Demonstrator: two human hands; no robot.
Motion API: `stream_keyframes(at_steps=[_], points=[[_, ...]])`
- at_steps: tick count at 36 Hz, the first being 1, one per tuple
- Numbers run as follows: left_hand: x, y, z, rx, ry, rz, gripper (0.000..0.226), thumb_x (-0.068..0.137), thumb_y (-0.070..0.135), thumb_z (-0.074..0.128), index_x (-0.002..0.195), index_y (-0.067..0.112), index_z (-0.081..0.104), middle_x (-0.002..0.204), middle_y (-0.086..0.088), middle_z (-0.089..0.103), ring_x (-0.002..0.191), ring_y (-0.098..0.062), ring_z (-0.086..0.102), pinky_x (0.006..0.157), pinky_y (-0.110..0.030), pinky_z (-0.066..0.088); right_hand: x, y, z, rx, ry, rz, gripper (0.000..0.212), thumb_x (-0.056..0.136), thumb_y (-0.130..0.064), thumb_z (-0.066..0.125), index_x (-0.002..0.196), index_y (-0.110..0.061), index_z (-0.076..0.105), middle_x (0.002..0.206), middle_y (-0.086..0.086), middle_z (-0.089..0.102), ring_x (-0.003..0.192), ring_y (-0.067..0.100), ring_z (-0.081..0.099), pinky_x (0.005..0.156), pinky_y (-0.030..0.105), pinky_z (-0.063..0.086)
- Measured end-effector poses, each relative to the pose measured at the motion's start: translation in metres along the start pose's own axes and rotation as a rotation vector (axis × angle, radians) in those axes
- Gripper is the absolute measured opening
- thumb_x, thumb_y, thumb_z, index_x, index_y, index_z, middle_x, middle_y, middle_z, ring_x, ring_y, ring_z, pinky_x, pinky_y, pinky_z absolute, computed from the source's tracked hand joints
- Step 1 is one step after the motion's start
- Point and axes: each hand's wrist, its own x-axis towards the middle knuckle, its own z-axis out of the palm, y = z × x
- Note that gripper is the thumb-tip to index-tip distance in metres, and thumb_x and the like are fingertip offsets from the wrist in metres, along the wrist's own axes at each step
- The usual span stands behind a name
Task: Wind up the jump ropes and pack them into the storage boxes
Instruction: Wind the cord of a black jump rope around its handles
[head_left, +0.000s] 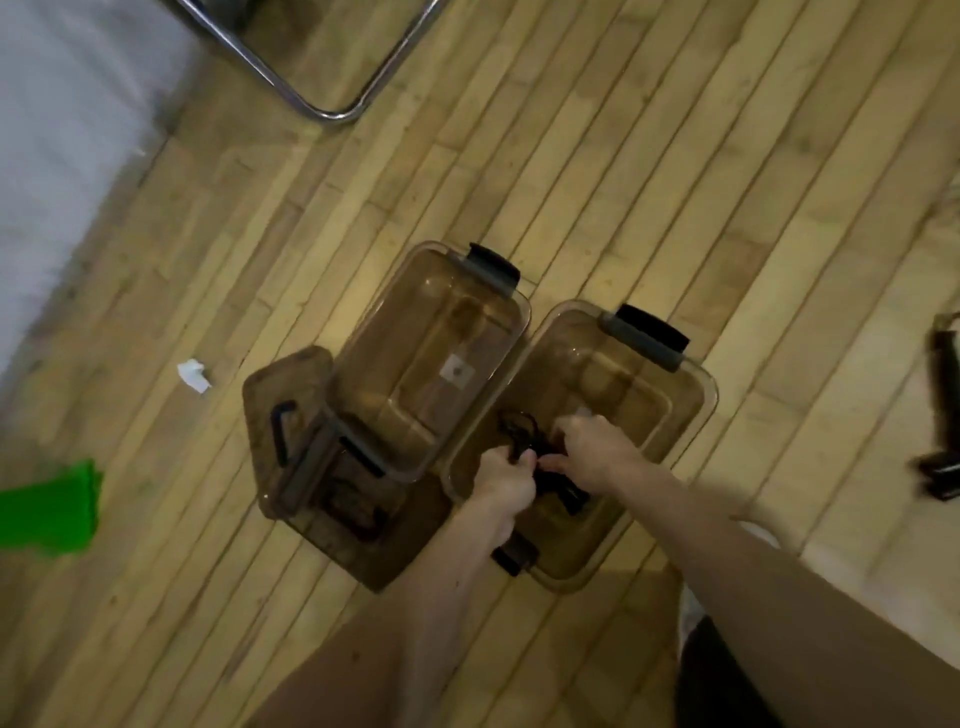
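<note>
Packing step. Left hand and right hand are close together, both clamped on a black rope held low inside the right box. Next move, probably: set it down and let go without the coil springing loose. Another rope waits on the floor.

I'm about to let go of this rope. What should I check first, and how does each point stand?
1. Left hand and right hand both grip the black jump rope: ok.
2. Rope is over the open right clear brown plastic storage box: ok.
3. Rope fully wound, no loose end: cannot tell.
4. Left clear brown plastic storage box open for later: ok.
5. Black bundle on the wooden floor, right edge, packed: not ok.
</note>
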Motion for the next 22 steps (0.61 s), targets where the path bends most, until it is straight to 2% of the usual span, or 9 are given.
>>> stream_keyframes(at_steps=[5, 9, 12, 15, 17, 20, 22], points=[[0.034, -0.016, 0.015, 0.141, -0.021, -0.095, 0.036, 0.106, 0.021, 0.041, 0.138, 0.012, 0.054, 0.123, -0.009, 0.064, 0.111, -0.029, 0.061, 0.102, -0.046, 0.051, 0.024, 0.013, 0.048, -0.025, -0.083, -0.011, 0.022, 0.103, -0.021, 0.055, 0.123, -0.012, 0.059, 0.117, 0.013, 0.062, 0.098, 0.026, 0.064, 0.079, 0.034, 0.054], [0.036, -0.013, 0.030, 0.246, -0.064, -0.073, 0.028, 0.106, 0.021, 0.041, 0.127, 0.016, 0.058, 0.126, -0.006, 0.063, 0.112, -0.026, 0.060, 0.103, -0.042, 0.050, 0.028, 0.016, 0.055, -0.166, -0.112, -0.033, 0.033, 0.103, -0.001, 0.042, 0.134, -0.009, 0.050, 0.131, 0.017, 0.052, 0.118, 0.031, 0.057, 0.090, 0.035, 0.049], [0.029, -0.007, 0.030, 0.294, -0.017, -0.072, 0.030, 0.102, 0.024, 0.046, 0.124, 0.014, 0.063, 0.118, -0.008, 0.067, 0.105, -0.027, 0.062, 0.098, -0.042, 0.053, 0.022, 0.015, 0.050, -0.185, -0.110, -0.040, 0.031, 0.102, -0.002, 0.046, 0.132, -0.008, 0.051, 0.130, 0.016, 0.054, 0.119, 0.031, 0.057, 0.089, 0.035, 0.048], [0.013, 0.008, 0.018, 0.362, 0.015, -0.098, 0.038, 0.100, 0.024, 0.051, 0.134, 0.008, 0.057, 0.126, -0.010, 0.063, 0.112, -0.029, 0.059, 0.097, -0.034, 0.050, 0.002, 0.016, 0.036, -0.150, -0.052, -0.020, 0.032, 0.100, -0.016, 0.059, 0.130, -0.008, 0.051, 0.123, 0.012, 0.060, 0.110, 0.028, 0.063, 0.083, 0.034, 0.052], [-0.001, 0.021, 0.004, 0.424, 0.023, -0.091, 0.035, 0.100, 0.019, 0.053, 0.130, 0.003, 0.057, 0.127, -0.012, 0.061, 0.114, -0.030, 0.058, 0.095, -0.034, 0.049, -0.016, 0.015, 0.019, -0.136, 0.024, -0.031, 0.038, 0.096, -0.022, 0.067, 0.128, -0.010, 0.051, 0.119, 0.010, 0.061, 0.107, 0.027, 0.064, 0.080, 0.034, 0.052], [-0.042, 0.045, -0.017, 0.555, 0.009, 0.044, 0.026, 0.098, 0.018, 0.054, 0.120, 0.004, 0.058, 0.114, -0.010, 0.062, 0.102, -0.025, 0.060, 0.092, -0.037, 0.050, -0.054, 0.015, -0.019, -0.070, 0.103, -0.049, 0.029, 0.097, -0.020, 0.063, 0.124, -0.011, 0.056, 0.116, 0.009, 0.063, 0.102, 0.026, 0.064, 0.081, 0.033, 0.054], [-0.072, 0.068, -0.023, 0.639, 0.011, 0.187, 0.021, 0.098, 0.019, 0.052, 0.114, 0.007, 0.059, 0.104, -0.007, 0.062, 0.093, -0.021, 0.059, 0.087, -0.037, 0.050, -0.083, 0.020, -0.048, -0.024, 0.149, -0.050, 0.020, 0.099, -0.024, 0.060, 0.115, -0.011, 0.060, 0.111, 0.008, 0.062, 0.095, 0.025, 0.061, 0.075, 0.033, 0.050]])
